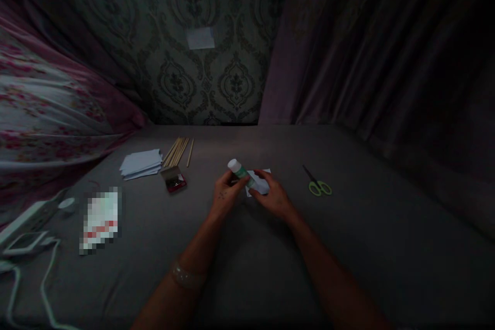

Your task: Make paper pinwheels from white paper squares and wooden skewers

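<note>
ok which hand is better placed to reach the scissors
Probably the right hand: the scissors lie on the table to its right, nearer than to the left hand, which holds the green-and-white tube. The right hand is at the paper; whether it grips anything is hard to tell.

The tube is smooth plastic, the cloth beneath matt. Far left, the sticks look like plain wood, the stack matt paper; right, the scissors join metal and plastic.

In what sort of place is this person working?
Probably a room in a home: patterned wallpaper ahead, a long curtain on the right and floral fabric on the left suggest it.
</note>
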Available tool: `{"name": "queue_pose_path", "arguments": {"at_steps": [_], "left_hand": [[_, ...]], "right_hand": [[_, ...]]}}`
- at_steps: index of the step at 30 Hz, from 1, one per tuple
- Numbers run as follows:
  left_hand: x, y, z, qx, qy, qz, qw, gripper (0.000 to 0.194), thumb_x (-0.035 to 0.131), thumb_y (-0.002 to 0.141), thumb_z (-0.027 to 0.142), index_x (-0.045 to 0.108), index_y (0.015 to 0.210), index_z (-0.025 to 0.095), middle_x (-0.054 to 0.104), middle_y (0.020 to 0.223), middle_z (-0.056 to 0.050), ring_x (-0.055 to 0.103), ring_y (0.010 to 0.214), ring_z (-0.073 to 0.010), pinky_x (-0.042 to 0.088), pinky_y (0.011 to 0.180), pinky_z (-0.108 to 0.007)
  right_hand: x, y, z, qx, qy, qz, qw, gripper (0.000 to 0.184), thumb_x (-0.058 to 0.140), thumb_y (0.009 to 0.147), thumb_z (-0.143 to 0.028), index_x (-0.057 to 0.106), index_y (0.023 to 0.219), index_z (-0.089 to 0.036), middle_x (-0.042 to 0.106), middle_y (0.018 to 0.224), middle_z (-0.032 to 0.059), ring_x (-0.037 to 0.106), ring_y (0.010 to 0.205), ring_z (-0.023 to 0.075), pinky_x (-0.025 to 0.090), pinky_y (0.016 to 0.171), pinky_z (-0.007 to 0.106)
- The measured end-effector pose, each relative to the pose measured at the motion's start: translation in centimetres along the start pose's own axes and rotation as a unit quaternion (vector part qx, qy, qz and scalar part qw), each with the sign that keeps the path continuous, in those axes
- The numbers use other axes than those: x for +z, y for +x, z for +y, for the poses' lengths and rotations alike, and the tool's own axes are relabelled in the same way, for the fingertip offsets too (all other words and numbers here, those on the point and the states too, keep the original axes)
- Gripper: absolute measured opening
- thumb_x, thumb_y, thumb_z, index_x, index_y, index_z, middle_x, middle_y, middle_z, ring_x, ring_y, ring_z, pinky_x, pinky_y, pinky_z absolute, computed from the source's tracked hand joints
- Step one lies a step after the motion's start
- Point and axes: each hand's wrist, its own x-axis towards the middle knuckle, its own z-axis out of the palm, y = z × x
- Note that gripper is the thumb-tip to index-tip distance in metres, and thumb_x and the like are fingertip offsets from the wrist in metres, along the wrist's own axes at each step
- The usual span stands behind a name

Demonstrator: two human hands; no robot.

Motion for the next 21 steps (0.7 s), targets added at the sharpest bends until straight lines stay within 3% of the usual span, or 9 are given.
{"name": "queue_pose_path", "arguments": {"at_steps": [2,5,8,10,12,15,18,21], "left_hand": [[0.5,-0.4,0.3,-0.028,-0.038,-0.01,0.999,0.033,0.076,0.062,0.038,0.068,0.085,0.014,0.07,0.083,-0.005,0.064,0.079,-0.0197,0.05,0.076,-0.032],[0.6,-0.4,0.4,-0.041,-0.045,-0.019,0.998,0.033,0.074,0.066,0.038,0.069,0.086,0.014,0.072,0.087,-0.007,0.065,0.084,-0.021,0.049,0.08,-0.033],[-0.1,0.2,-0.2,-0.021,0.01,-0.021,1.0,0.034,0.068,0.072,0.04,0.07,0.094,0.015,0.072,0.094,-0.009,0.065,0.09,-0.0228,0.049,0.083,-0.035],[-0.7,0.7,-1.0,0.02,0.102,-0.013,0.994,0.028,0.062,0.078,0.037,0.07,0.096,0.017,0.072,0.098,-0.009,0.065,0.092,-0.0231,0.048,0.085,-0.037],[-1.1,0.9,-1.9,0.084,0.221,-0.028,0.971,0.02,0.057,0.081,0.029,0.071,0.093,0.019,0.072,0.098,-0.009,0.063,0.094,-0.0227,0.047,0.088,-0.037],[-1.1,0.7,-2.7,0.176,0.35,-0.111,0.913,0.022,0.051,0.086,0.023,0.071,0.094,0.021,0.071,0.103,-0.008,0.061,0.1,-0.0226,0.043,0.093,-0.038],[-0.4,-0.1,-2.9,0.224,0.432,-0.194,0.851,0.026,0.047,0.09,0.027,0.069,0.102,0.021,0.068,0.112,-0.008,0.055,0.11,-0.0242,0.038,0.097,-0.042],[0.1,-0.7,-2.6,0.239,0.486,-0.241,0.805,0.027,0.045,0.092,0.029,0.066,0.108,0.022,0.065,0.118,-0.008,0.052,0.115,-0.0249,0.032,0.1,-0.046]], "right_hand": [[0.6,-0.1,-0.2,0.033,0.067,-0.024,0.997,0.051,0.067,0.072,-0.031,0.055,0.122,-0.022,0.066,0.112,0.008,0.061,0.103,0.0213,0.047,0.09,0.037],[0.3,0.2,-0.2,0.057,0.135,-0.021,0.989,0.039,0.066,0.073,-0.034,0.063,0.109,-0.019,0.068,0.102,0.007,0.064,0.09,0.0187,0.05,0.081,0.033],[-1.8,1.0,0.2,0.104,0.133,0.033,0.985,0.039,0.067,0.069,-0.04,0.067,0.101,-0.016,0.069,0.089,0.0061,0.063,0.077,0.0179,0.05,0.071,0.031],[-3.6,1.5,0.6,0.15,0.12,0.088,0.977,0.044,0.067,0.067,-0.045,0.067,0.098,-0.014,0.068,0.078,0.0049,0.061,0.069,0.0177,0.048,0.063,0.029],[-5.3,1.8,0.9,0.164,0.091,0.142,0.972,0.043,0.068,0.064,-0.047,0.068,0.092,-0.014,0.067,0.076,0.0045,0.06,0.069,0.0175,0.047,0.063,0.029],[-6.5,2.2,1.0,0.166,0.052,0.169,0.97,0.038,0.067,0.064,-0.046,0.069,0.084,-0.013,0.068,0.075,0.005,0.06,0.07,0.0178,0.046,0.064,0.028],[-6.3,2.7,0.6,0.157,-0.016,0.14,0.977,0.031,0.065,0.066,-0.044,0.068,0.076,-0.014,0.066,0.068,0.0034,0.059,0.066,0.0174,0.043,0.06,0.027],[-5.4,3.4,0.0,0.137,-0.086,0.093,0.982,0.026,0.062,0.068,-0.041,0.067,0.072,-0.016,0.065,0.064,0.0016,0.056,0.06,0.0154,0.039,0.056,0.025]]}}
